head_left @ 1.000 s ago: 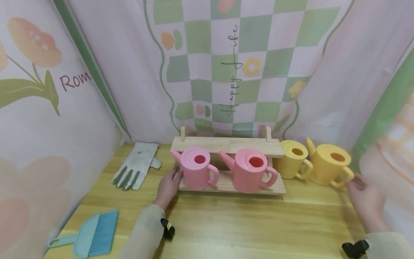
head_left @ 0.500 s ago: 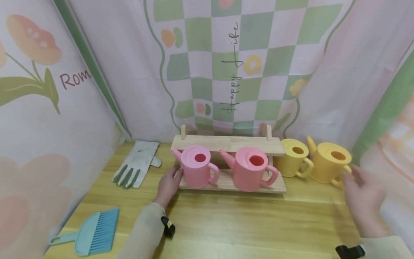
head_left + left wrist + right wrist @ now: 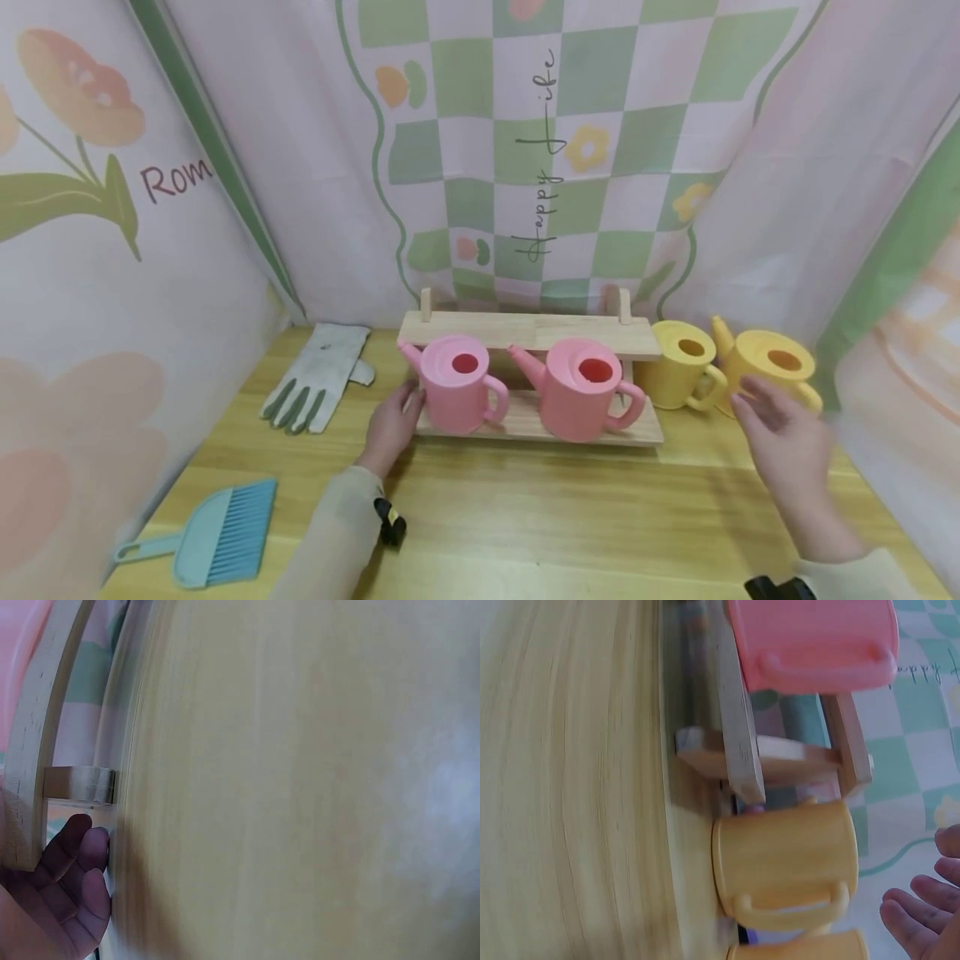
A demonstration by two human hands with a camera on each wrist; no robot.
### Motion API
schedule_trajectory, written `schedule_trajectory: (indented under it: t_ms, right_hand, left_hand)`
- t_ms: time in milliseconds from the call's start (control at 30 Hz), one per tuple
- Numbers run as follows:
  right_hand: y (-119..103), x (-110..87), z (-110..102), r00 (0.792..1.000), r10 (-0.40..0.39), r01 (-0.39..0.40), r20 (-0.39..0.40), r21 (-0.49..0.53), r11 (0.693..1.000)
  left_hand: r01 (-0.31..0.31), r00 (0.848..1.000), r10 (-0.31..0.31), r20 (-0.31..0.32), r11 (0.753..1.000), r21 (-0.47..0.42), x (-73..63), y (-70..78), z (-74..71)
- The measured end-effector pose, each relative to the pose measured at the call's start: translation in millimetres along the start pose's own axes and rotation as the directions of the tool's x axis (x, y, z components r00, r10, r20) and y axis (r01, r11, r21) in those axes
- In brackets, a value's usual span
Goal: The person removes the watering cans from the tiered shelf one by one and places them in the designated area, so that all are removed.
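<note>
A two-tier wooden shelf [image 3: 525, 331] stands against the curtain. My left hand [image 3: 392, 427] holds the left end of its lower board; in the left wrist view the fingers [image 3: 94, 896] curl beneath the board. Two pink watering cans, one at left [image 3: 453, 392] and one at right [image 3: 573, 404], stand on that board, spouts to the left. To the right of the shelf are two yellow watering cans, the nearer [image 3: 675, 375] beside its end and the other [image 3: 757, 354] farther right. My right hand [image 3: 791, 442] is in front of the farther one, fingers loose, holding nothing.
A white glove [image 3: 322, 375] with grey-green fingertips lies left of the shelf. Nearer, a light blue dustpan with a brush [image 3: 225, 533] lies at the table's left. Printed curtains [image 3: 300, 167] enclose the wooden table [image 3: 540, 517] at the back and sides.
My right hand has left the handle of the rightmost yellow watering can and moved left in front of it. My left hand stays at the shelf's end.
</note>
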State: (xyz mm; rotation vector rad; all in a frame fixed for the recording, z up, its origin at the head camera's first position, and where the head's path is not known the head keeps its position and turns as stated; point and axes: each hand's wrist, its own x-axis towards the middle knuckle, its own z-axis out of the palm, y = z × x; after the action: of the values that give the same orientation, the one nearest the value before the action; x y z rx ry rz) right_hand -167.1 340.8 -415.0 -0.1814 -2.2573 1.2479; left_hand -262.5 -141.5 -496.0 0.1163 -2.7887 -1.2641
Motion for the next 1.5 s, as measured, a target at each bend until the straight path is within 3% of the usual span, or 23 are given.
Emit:
schedule_trajectory:
  t_ms: [133, 333, 600, 1200, 1500]
  right_hand:
    - [-10.6, -8.7, 13.0, 0.996, -0.082, 0.082, 0.045, 0.006, 0.997]
    - [-24.5, -17.4, 30.2, 0.972, -0.209, 0.205, 0.105, 0.055, 0.977]
    - [-36.6, -23.0, 47.6, 0.951, -0.269, 0.257, 0.152, 0.094, 0.962]
    - [-39.8, -29.8, 69.6, 0.954, -0.167, 0.143, 0.249, 0.112, 0.983]
    - [-36.5, -30.1, 75.6, 0.952, -0.161, 0.147, 0.260, 0.073, 0.986]
  left_hand:
    - [0.000, 1.000, 0.000, -0.003, 1.000, -0.001, 0.0, -0.3, 0.1]
    - [-0.009, 1.000, 0.009, -0.006, 1.000, -0.008, -1.6, 0.0, -1.0]
    - [-0.010, 1.000, 0.010, -0.006, 1.000, -0.015, -2.6, -0.3, -2.0]
    - [-0.016, 1.000, 0.016, -0.006, 1.000, -0.019, -0.7, -0.3, 0.6]
    - [-0.034, 0.999, 0.035, -0.022, 0.999, 0.010, -3.1, 4.1, -1.5]
